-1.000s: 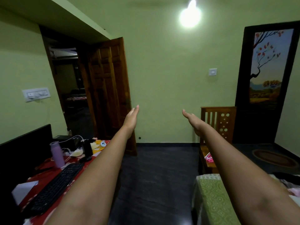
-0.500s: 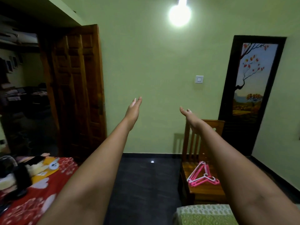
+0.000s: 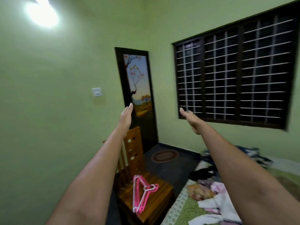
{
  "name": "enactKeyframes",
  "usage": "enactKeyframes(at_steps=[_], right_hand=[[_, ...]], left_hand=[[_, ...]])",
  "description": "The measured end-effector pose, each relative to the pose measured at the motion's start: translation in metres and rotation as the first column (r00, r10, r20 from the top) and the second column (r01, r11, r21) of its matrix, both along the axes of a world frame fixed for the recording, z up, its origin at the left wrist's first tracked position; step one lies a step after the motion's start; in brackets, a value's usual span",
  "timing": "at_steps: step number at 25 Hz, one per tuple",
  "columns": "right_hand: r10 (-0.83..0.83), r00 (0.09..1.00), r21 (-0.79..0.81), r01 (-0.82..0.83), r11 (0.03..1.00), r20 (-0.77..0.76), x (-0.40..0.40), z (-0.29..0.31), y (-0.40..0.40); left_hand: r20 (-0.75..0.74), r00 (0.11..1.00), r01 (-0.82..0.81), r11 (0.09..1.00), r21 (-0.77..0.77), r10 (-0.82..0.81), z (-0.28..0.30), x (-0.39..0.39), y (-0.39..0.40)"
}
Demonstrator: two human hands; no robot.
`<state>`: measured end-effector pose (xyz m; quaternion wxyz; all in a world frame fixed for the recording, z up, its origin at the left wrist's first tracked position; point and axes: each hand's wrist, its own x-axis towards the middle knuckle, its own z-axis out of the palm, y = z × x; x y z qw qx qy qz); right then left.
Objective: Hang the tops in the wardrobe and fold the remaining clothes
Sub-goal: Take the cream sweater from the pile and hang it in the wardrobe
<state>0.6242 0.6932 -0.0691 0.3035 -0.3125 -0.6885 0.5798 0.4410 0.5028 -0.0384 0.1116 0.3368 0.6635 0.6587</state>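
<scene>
Your left hand [image 3: 125, 115] is stretched out in the air with straight fingers and holds nothing. Below it, pink hangers [image 3: 142, 194] lie on the seat of a wooden chair [image 3: 159, 203]. Your right hand [image 3: 189, 118] is also flat and empty. The clothes [image 3: 211, 194] (a mixed pile) lie on the bed [image 3: 181, 211], near its left edge.

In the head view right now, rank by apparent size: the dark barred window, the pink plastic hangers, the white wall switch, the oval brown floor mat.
1. Dark barred window, by far the largest.
2. Pink plastic hangers, though nearness to the camera inflates them.
3. Oval brown floor mat, farther off, so its rank against the hangers is unsure.
4. White wall switch, smallest.
</scene>
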Motion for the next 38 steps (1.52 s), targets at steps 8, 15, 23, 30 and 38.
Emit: enactKeyframes(at_steps=[8,15,23,30,38], right_hand=[[-0.449,0.89,-0.042,0.453,0.891,0.079,0.11,-0.021,0.041],[-0.615,0.781,-0.035,0.621,0.783,0.114,0.177,-0.037,0.08],[-0.573,0.767,-0.168,0.63,0.759,0.289,0.197,-0.131,0.201],[-0.425,0.768,-0.343,0.61,0.714,0.48,0.199,-0.274,0.292],[-0.349,0.664,-0.459,0.726,0.512,0.661,0.201,-0.453,0.34]], left_hand=[[0.005,0.9,0.436,0.898,-0.061,-0.437,-0.016,0.04,0.13],[0.071,0.789,0.614,0.783,-0.101,-0.61,-0.038,0.086,0.214],[0.053,0.802,0.58,0.753,-0.311,-0.595,-0.113,0.109,0.34],[0.29,0.789,0.608,0.625,-0.489,-0.541,-0.262,0.132,0.438],[0.418,0.747,0.622,0.322,-0.714,-0.518,-0.456,0.15,0.51]])
